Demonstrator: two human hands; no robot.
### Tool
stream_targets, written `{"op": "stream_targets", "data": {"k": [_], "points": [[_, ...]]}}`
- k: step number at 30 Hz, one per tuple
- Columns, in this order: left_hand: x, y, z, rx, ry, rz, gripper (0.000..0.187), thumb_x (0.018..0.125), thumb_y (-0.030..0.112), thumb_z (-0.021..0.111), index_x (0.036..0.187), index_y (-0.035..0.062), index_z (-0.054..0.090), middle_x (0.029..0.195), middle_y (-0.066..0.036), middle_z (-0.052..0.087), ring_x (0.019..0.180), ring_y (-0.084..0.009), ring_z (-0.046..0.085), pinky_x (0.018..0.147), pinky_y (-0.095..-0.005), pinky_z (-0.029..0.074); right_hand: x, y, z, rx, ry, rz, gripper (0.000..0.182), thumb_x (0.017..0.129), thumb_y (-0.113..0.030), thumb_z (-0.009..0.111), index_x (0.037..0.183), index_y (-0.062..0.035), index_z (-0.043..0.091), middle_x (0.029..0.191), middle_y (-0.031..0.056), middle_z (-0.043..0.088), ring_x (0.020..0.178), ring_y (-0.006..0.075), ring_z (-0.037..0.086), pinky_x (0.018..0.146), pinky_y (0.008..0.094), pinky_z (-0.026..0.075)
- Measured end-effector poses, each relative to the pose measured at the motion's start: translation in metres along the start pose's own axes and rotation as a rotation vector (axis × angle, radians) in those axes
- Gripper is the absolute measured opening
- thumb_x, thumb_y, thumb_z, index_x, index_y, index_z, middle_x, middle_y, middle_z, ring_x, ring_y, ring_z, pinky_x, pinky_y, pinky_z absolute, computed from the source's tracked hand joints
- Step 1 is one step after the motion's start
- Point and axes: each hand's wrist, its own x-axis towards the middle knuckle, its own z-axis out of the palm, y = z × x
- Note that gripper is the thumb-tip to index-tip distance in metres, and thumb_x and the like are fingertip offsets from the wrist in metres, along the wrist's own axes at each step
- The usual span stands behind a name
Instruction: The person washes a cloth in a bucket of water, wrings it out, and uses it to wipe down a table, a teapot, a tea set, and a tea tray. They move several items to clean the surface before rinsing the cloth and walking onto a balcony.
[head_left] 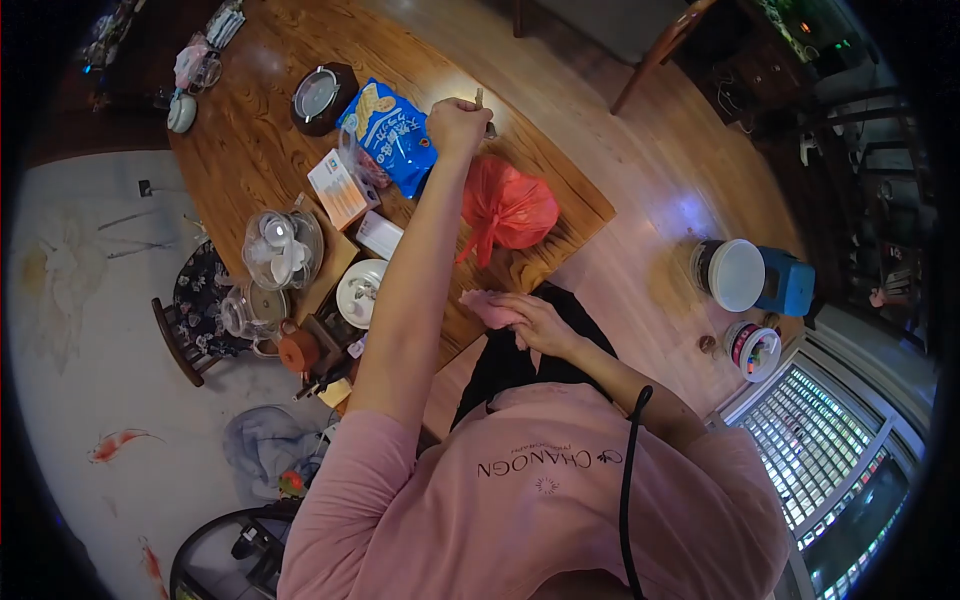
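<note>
My left hand (460, 126) is stretched out over the wooden table (240, 110), closed round a small, thin object whose end sticks up past the fingers; what it is I cannot make out. Close beside it lie a blue snack bag (397, 140) and a knotted red plastic bag (512, 205). Near my lap, at the table's edge, my right hand (540, 325) is closed on a crumpled pink cloth (490, 309).
On the table are a dark round container (324, 97), a white and orange box (342, 188), a white lidded dish (360, 293), clear bowls (283, 248) and a reddish teapot (298, 348). White buckets (736, 275) stand on the floor at right. A chair (180, 345) is at left.
</note>
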Motion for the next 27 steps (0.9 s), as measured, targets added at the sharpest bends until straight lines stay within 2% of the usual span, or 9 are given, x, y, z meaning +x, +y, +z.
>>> {"op": "stream_targets", "data": {"k": [2,5,13,15,18,20,23,25,27], "points": [[0.032,-0.025,0.042,0.275,-0.169,-0.293,0.030,0.061,0.021,0.080,0.084,0.0025,0.073,0.090,-0.018,0.072,0.086,-0.0309,0.071,0.080,-0.0375,0.056,0.000,0.001,0.000,-0.050,0.000,-0.015,0.049,0.078,0.005,0.052,0.126,-0.0022,0.054,0.127,0.0179,0.058,0.116,0.0336,0.057,0.098,0.0380,0.045],[0.036,-0.044,0.062,0.372,-0.197,-0.318,0.035,0.062,0.024,0.081,0.087,0.0019,0.072,0.098,-0.020,0.070,0.094,-0.0322,0.069,0.084,-0.0379,0.056,0.000,0.000,0.000,-0.037,0.009,-0.049,0.047,0.079,0.005,0.052,0.125,-0.0021,0.055,0.126,0.0183,0.057,0.115,0.0356,0.056,0.099,0.0388,0.045],[-0.004,-0.008,0.031,0.621,-0.215,0.013,0.025,0.079,0.022,0.073,0.093,0.0020,0.072,0.099,-0.020,0.070,0.096,-0.0343,0.068,0.081,-0.0420,0.055,0.004,-0.010,-0.001,-0.007,-0.021,-0.030,0.046,0.080,0.007,0.049,0.124,-0.0019,0.056,0.126,0.0176,0.059,0.119,0.0355,0.055,0.105,0.0384,0.041],[-0.013,-0.008,0.032,0.560,-0.022,0.056,0.029,0.077,0.027,0.072,0.086,0.0001,0.070,0.094,-0.023,0.069,0.089,-0.0368,0.068,0.076,-0.0446,0.055,0.011,-0.025,0.000,0.078,-0.057,0.012,0.046,0.080,0.006,0.049,0.125,-0.0019,0.056,0.126,0.0176,0.059,0.119,0.0356,0.055,0.105,0.0385,0.041],[-0.076,0.034,-0.035,0.402,-0.033,0.030,0.022,0.085,0.022,0.064,0.087,0.0012,0.071,0.094,-0.022,0.069,0.090,-0.0375,0.068,0.074,-0.0457,0.055,0.028,-0.044,0.001,-0.015,-0.008,-0.046,0.045,0.081,0.005,0.051,0.125,-0.0021,0.056,0.128,0.0171,0.058,0.121,0.0354,0.054,0.106,0.0393,0.040],[-0.106,0.009,-0.066,0.408,0.127,-0.033,0.020,0.086,0.021,0.063,0.085,0.0016,0.069,0.094,-0.022,0.069,0.085,-0.0369,0.068,0.072,-0.0457,0.055,0.047,-0.042,0.007,-0.178,0.034,-0.168,0.045,0.081,0.004,0.053,0.125,-0.0022,0.056,0.130,0.0166,0.056,0.122,0.0351,0.053,0.106,0.0401,0.039],[-0.121,-0.078,-0.082,0.450,0.173,-0.168,0.022,0.084,0.021,0.063,0.094,0.0010,0.064,0.101,-0.027,0.066,0.096,-0.0414,0.065,0.077,-0.0468,0.053,0.068,-0.009,0.026,-0.485,0.105,-0.273,0.045,0.082,0.001,0.056,0.127,-0.0031,0.055,0.135,0.0157,0.052,0.127,0.0356,0.048,0.108,0.0428,0.036],[-0.121,-0.135,-0.071,0.815,0.018,-0.226,0.026,0.087,0.020,0.059,0.105,0.0008,0.056,0.120,-0.037,0.055,0.116,-0.0509,0.052,0.092,-0.0502,0.048,0.063,0.027,0.041,-0.537,-0.172,0.036,0.047,0.081,-0.002,0.056,0.128,-0.0043,0.055,0.139,0.0153,0.049,0.130,0.0366,0.044,0.110,0.0451,0.034],[-0.119,-0.155,-0.051,0.843,0.072,-0.278,0.031,0.089,0.018,0.055,0.115,0.0006,0.052,0.128,-0.041,0.045,0.123,-0.0547,0.042,0.099,-0.0520,0.042,0.061,0.025,0.034,-0.571,-0.198,-0.116,0.048,0.081,0.000,0.056,0.129,-0.0040,0.054,0.141,0.0159,0.047,0.131,0.0359,0.044,0.111,0.0462,0.033]]}}
